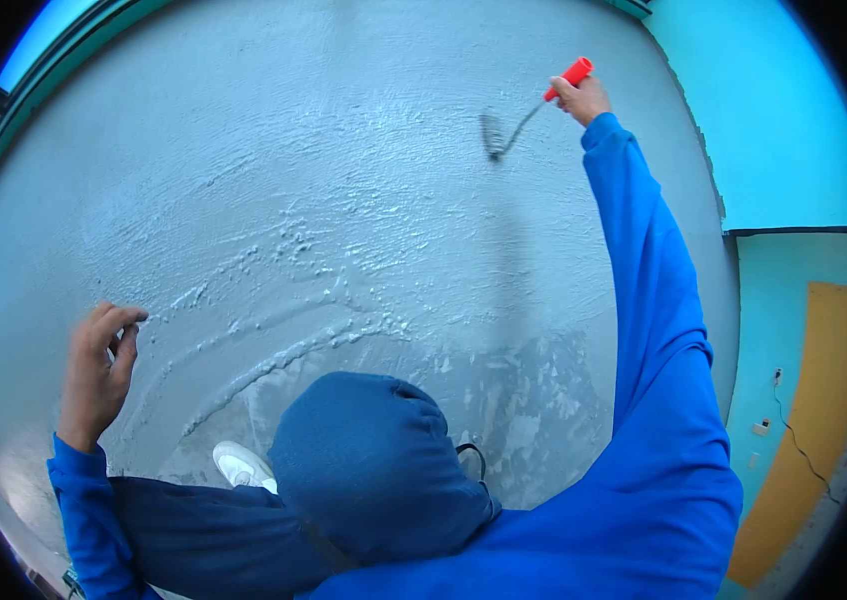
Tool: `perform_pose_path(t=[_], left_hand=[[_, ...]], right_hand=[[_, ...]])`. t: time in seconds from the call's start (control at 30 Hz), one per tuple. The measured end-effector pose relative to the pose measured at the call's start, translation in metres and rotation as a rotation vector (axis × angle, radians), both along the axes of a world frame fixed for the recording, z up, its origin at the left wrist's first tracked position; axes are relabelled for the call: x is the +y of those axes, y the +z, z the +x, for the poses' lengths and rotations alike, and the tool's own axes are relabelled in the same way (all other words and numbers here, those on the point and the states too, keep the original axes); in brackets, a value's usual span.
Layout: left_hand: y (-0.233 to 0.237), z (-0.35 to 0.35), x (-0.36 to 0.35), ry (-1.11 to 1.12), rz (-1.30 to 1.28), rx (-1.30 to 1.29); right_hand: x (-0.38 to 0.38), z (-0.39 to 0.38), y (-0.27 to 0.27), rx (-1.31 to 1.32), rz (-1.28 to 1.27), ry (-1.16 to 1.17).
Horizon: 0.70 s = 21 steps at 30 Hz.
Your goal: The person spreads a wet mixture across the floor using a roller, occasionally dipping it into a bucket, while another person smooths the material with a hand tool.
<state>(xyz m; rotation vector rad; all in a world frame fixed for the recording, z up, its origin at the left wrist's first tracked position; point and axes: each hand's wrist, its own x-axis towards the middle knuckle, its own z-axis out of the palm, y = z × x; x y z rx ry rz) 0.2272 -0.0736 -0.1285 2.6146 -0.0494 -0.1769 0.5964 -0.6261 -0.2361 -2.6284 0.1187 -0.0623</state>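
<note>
My right hand is wrapped round the red handle of a roller at the upper right. A thin bent rod joins the handle to the small dark roller head, which is at the grey coated surface and looks blurred. The coating is wet and glossy, with ridges, lumps and curved streaks. At the lower left, my left hand hangs near the surface. Its fingers are loosely curled with a gap to the thumb, and I see nothing in them.
My bent knee fills the lower middle, beside a white shoe. Duller, patchy grey lies to its right. A teal wall borders the right side, with an orange area and a hanging cable. A dark-edged frame curves along the left.
</note>
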Motion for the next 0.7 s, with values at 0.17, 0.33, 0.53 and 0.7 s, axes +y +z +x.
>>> perform_pose_path(t=[0.17,0.33,0.53,0.7], left_hand=[[0.008,-0.005,-0.010,0.057,0.009,0.056],[0.025,-0.015,-0.013,0.079,-0.002,0.031],[0.055,-0.029,-0.022,0.132,-0.042,0.040],[0.088,-0.062,-0.022,0.229,-0.042,0.034]], right_hand=[[-0.059,0.018,0.001,-0.076,-0.290,0.015],[-0.029,0.023,-0.026,-0.100,-0.328,0.069],[0.127,-0.006,-0.002,-0.165,-0.090,0.292],[0.267,-0.019,-0.002,-0.167,0.057,0.470]])
